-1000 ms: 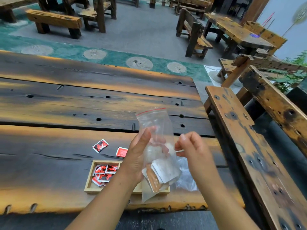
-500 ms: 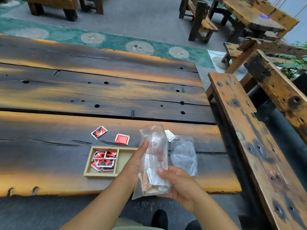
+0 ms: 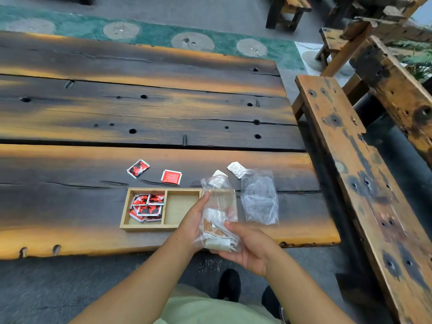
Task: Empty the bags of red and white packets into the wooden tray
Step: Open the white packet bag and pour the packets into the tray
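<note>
A clear plastic bag of white packets (image 3: 219, 211) stands upright over the table's near edge. My left hand (image 3: 192, 220) grips its left side and my right hand (image 3: 245, 244) cups its bottom. The wooden tray (image 3: 145, 226) lies just left of the bag; its left compartment holds several red packets (image 3: 147, 206), its right compartment is bare. An empty clear bag (image 3: 259, 197) lies flat on the table to the right. Two red packets (image 3: 138, 168) (image 3: 171, 177) and a white packet (image 3: 236, 169) lie loose beyond the tray.
The dark plank table (image 3: 140, 113) stretches far ahead and left. A worn wooden bench (image 3: 364, 183) runs along the right side. My shoes (image 3: 230, 285) show on the floor below the table edge.
The bag has come down from in front of my face to the table edge. My right hand moved from the bag's side to under its bottom. The view tilted downward.
</note>
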{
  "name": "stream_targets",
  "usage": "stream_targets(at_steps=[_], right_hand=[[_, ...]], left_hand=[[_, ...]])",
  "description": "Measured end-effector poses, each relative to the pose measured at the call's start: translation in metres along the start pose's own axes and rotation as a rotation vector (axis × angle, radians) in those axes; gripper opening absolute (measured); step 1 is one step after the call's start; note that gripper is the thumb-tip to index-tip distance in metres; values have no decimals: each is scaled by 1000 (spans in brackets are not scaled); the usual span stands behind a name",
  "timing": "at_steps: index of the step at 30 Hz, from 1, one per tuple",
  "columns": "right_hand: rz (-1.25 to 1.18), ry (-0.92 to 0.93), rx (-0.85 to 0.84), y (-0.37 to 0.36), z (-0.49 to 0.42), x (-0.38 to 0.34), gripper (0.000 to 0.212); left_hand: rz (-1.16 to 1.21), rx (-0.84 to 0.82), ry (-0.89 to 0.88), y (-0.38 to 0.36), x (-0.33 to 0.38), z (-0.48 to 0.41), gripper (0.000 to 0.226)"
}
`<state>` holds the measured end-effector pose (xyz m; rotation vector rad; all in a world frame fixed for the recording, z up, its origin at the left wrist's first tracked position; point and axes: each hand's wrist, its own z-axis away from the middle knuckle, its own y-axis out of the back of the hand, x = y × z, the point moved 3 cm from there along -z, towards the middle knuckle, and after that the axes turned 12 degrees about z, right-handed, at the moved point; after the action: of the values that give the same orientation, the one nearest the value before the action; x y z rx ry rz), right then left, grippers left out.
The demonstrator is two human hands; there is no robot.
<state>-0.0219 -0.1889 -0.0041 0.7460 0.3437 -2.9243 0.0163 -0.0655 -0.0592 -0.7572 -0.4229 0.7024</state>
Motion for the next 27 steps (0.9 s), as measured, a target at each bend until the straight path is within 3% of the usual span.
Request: stream_targets(at_steps=[8,23,27], right_hand=[[-86,-11,32,3,-1,1,40],[-141,-14,60,1,6,-1,28],[-155,-16,116,3,6,3,35]], left_hand=[[25,66,-44,13,-5,-12,51],[170,57,-32,17,-9,-14,69],[224,57,-30,14,-10,-13,58]])
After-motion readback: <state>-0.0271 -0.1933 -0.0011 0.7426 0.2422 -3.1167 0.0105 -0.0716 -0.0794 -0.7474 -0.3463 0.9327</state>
